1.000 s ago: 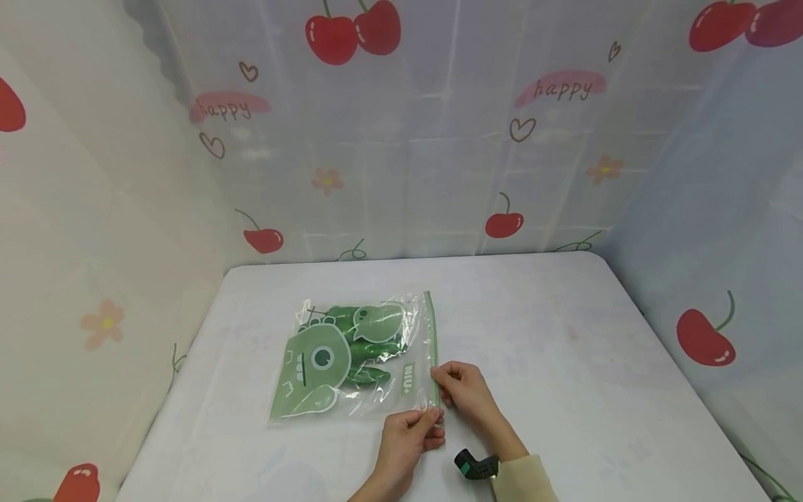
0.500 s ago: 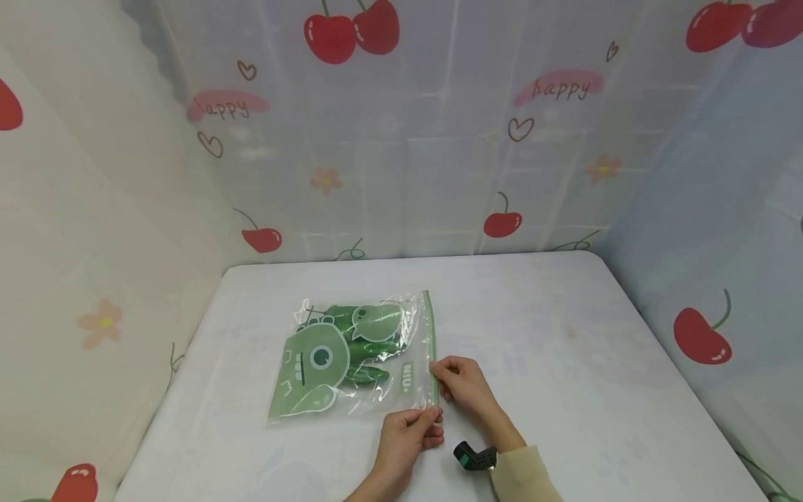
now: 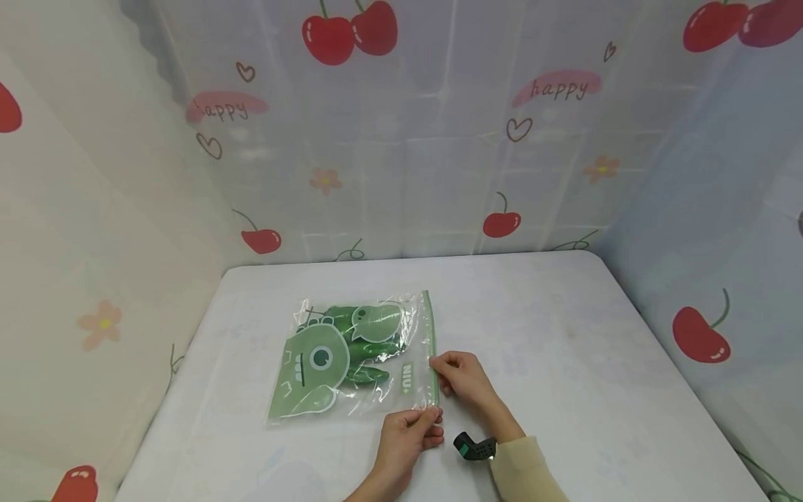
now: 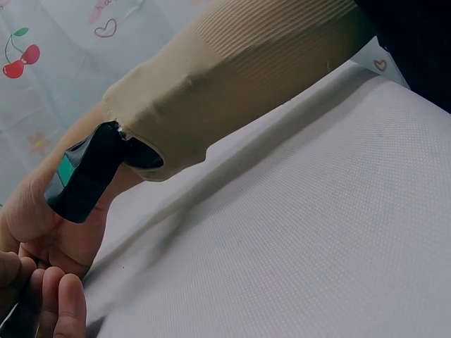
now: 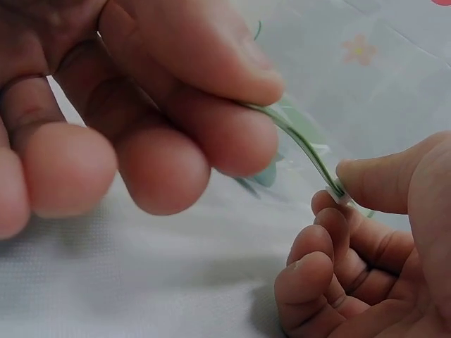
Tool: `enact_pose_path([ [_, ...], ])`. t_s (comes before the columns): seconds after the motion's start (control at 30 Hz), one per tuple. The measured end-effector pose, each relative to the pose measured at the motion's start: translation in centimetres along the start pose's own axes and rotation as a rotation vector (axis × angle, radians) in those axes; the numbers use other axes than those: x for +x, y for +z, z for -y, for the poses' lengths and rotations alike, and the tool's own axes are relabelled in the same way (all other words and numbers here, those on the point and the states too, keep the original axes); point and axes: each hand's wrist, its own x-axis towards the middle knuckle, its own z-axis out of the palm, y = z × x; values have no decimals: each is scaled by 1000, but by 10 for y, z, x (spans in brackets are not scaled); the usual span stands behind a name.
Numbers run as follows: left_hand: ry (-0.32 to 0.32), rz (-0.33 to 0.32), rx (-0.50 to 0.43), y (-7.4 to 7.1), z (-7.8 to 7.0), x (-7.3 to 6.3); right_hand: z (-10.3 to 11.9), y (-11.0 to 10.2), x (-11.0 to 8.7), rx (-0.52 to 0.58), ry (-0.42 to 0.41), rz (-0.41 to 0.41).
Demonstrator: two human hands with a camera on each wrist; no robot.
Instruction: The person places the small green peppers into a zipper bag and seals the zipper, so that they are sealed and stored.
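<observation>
A clear zip bag [image 3: 389,394] with a green cartoon print lies on the table, long glossy dark green things inside it. Its green zip edge [image 3: 429,321] faces right. At the near corner of that edge, my left hand [image 3: 404,439] pinches between thumb and forefinger; the right wrist view shows a small white slider [image 5: 337,193] at this thumb. A little farther along the strip, my right hand [image 3: 467,380] pinches the edge, its other fingers curled below. Between the two hands the green strip [image 5: 303,144] bows slightly in the right wrist view.
The white table [image 3: 564,376] has curtains printed with cherries [image 3: 502,224] behind it and at both sides. A black wrist camera [image 3: 473,446] sits on my right wrist, below the beige sleeve [image 4: 169,98] in the left wrist view.
My right hand has slid slightly away from me along the zip edge, its forearm following. The left hand stays at the near corner and the bag has hardly moved.
</observation>
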Motion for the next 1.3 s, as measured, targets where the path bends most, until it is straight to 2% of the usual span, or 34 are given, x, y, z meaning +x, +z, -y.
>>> enact_pose_path([
  [0.8,-8,-15,27,-1,4,1,3,-3,11,12,13,19],
  [1.3,4,-11,-6,0,3,0,7,-5,22,16,27,10],
])
